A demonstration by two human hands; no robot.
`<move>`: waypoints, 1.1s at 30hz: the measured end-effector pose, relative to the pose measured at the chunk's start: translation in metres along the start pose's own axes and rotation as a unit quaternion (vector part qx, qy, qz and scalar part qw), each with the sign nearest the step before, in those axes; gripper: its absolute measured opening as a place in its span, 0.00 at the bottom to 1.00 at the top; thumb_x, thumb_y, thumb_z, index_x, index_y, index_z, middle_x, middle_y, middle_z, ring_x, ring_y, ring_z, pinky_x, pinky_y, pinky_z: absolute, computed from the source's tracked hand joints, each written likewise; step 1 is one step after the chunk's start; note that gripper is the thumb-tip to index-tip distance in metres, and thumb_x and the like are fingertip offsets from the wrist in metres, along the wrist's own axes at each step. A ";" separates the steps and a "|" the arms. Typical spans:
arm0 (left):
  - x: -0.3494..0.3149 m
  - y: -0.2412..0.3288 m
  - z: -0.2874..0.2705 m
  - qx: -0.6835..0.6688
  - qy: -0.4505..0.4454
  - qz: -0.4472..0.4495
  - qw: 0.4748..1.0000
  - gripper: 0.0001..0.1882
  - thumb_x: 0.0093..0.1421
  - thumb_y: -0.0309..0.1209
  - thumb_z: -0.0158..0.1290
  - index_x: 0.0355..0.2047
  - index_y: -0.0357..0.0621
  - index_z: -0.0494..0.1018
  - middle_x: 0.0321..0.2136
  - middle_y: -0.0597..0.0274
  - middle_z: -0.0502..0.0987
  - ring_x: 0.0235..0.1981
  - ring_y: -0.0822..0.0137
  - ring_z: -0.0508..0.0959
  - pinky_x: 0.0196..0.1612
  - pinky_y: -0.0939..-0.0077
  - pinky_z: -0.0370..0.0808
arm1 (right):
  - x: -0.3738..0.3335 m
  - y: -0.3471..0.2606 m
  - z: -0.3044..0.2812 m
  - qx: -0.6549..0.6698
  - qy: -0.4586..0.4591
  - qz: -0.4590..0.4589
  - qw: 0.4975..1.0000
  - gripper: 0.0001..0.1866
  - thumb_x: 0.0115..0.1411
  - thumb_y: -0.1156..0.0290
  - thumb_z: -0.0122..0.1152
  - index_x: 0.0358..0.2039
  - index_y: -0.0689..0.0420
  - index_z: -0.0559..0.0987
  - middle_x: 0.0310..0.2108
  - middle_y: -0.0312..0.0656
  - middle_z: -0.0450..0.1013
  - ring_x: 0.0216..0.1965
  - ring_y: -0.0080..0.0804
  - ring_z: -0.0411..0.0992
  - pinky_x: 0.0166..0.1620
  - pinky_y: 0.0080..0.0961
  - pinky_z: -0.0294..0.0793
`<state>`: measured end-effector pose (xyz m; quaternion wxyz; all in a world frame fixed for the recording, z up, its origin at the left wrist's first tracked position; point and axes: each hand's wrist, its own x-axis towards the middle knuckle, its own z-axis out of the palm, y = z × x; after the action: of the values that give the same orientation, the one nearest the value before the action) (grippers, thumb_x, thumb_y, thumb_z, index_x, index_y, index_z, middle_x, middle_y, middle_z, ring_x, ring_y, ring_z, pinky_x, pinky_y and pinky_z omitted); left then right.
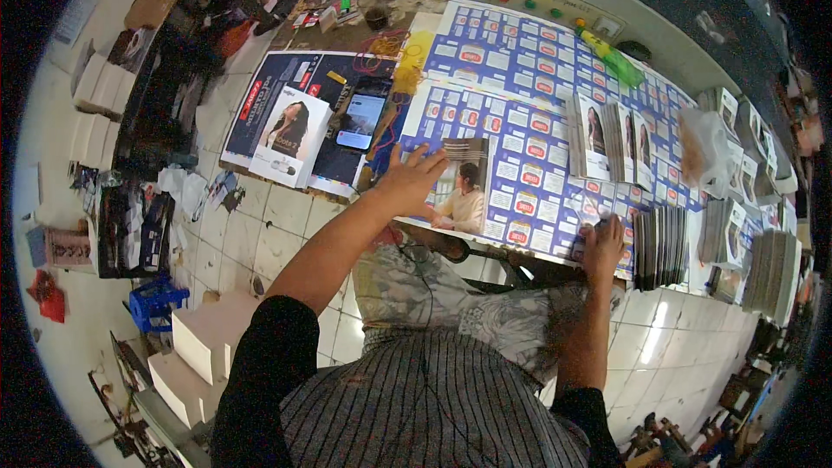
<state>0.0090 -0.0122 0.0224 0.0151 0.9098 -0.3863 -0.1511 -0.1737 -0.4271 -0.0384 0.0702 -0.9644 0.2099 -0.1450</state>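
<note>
My left hand point(411, 182) lies with its fingers spread on the left edge of a printed leaflet point(461, 189). A photo of a person in a light top covers the leaflet's face. Beyond it spreads a blue printed sheet point(507, 126) with red and white labels, which covers the table. At the table's near edge, my right hand point(604, 245) is closed, fingers curled downward. Something dark and shiny shows by its fingertips, too unclear to name. Just right of that hand stands a row of leaflets on edge point(660, 247).
Stacked leaflets point(607, 140) lie on the sheet, with more piles point(771, 269) at right near a clear plastic bag point(706, 152). A green bottle point(617, 65) lies farther back. Leftward are a phone point(356, 120) and a white leaflet stack point(291, 134) on a dark poster point(251, 113).
</note>
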 end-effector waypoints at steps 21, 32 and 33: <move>0.011 0.027 -0.022 0.037 -0.077 -0.066 0.994 0.66 0.30 0.55 0.74 0.71 0.70 0.52 0.71 0.56 0.50 0.71 0.44 0.50 0.61 0.16 0.41 | 0.050 -0.190 0.000 0.044 -0.091 -0.188 0.977 0.25 0.59 0.63 0.62 0.58 0.40 0.75 0.34 0.38 0.72 0.39 0.38 0.73 0.39 0.42 0.71; 0.014 0.032 -0.030 0.015 -0.110 -0.078 0.991 0.66 0.31 0.53 0.75 0.71 0.68 0.52 0.70 0.55 0.50 0.70 0.44 0.50 0.61 0.17 0.44 | 0.104 -0.188 0.005 0.110 -0.084 -0.209 0.968 0.24 0.60 0.60 0.62 0.58 0.37 0.75 0.39 0.42 0.75 0.44 0.43 0.75 0.45 0.44 0.73; 0.014 0.034 -0.033 0.012 -0.116 -0.077 0.990 0.66 0.30 0.52 0.76 0.71 0.68 0.52 0.70 0.54 0.50 0.71 0.44 0.49 0.61 0.17 0.44 | 0.103 -0.186 0.002 0.109 -0.085 -0.207 0.969 0.24 0.60 0.60 0.62 0.58 0.37 0.75 0.39 0.42 0.75 0.44 0.43 0.75 0.45 0.44 0.73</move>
<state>0.0040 -0.0488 0.0549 -0.0522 0.9133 -0.3158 -0.2520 -0.0120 -0.3029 0.0218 0.1607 -0.9822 -0.0178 -0.0954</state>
